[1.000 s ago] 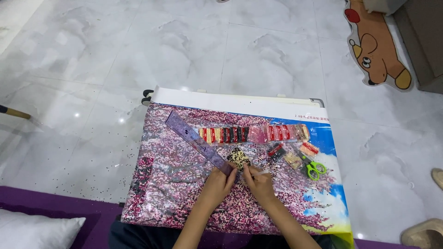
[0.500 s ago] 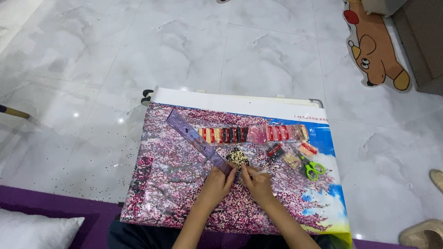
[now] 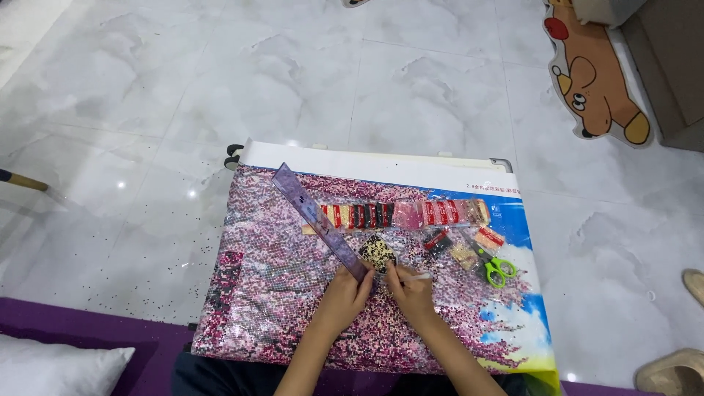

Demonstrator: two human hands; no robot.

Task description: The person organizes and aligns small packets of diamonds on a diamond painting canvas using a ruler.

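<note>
Near the diamond-painting canvas's [image 3: 279, 293] front edge, the left hand [image 3: 347, 293] presses the purple ruler's [image 3: 317, 218] end; the right hand [image 3: 411, 292] pinches a white pen [image 3: 419, 276] beside the bead tray [image 3: 377, 253].

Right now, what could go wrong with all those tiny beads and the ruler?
1. The bead tray sits right by both hands; a bump from the left hand could tip it and scatter beads.
2. The ruler lies loose across the canvas; a nudge might slide it and spoil the line.
3. Loose beads already dot the floor; someone could slip on them or lose them.
</note>
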